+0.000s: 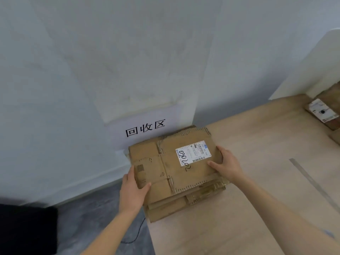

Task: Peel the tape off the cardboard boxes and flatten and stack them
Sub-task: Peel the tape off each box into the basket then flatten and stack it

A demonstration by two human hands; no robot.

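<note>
A flattened brown cardboard box (171, 168) with a white shipping label (193, 152) lies on top of a stack of flattened boxes (184, 203) at the table's far left corner, against the wall. My left hand (133, 190) grips the top box's near left edge, thumb on top. My right hand (227, 166) holds its right edge, thumb on the top face and fingers along the side.
The stack sits on a light wooden table (257, 181). A white paper sign with black characters (145, 128) hangs on the wall behind it. Another cardboard box with a label (323, 111) stands at the far right. Grey floor and a dark object (27, 230) lie left.
</note>
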